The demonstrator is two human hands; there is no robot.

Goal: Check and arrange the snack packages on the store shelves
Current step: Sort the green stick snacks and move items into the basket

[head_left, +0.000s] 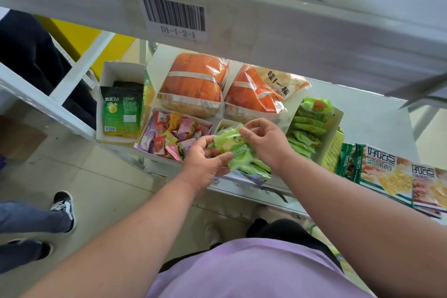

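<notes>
I hold a small light-green snack packet point(231, 144) above the front of the lower shelf point(367, 113). My left hand point(205, 163) pinches its lower left edge between thumb and fingers. My right hand point(264, 141) pinches its upper right corner. Under the packet sits a white box of more green packets point(254, 168). To its left a box of mixed coloured candy packets point(174, 136) lies open. To its right another white box holds a row of green packets point(308, 128).
Two big orange bags point(193, 82) lie at the shelf's back. A box with dark green pouches point(122, 110) stands left; cracker packs point(384, 173) lie right. An upper shelf edge with a barcode label point(175, 16) overhangs. Another person's shoe point(63, 203) is on the floor at left.
</notes>
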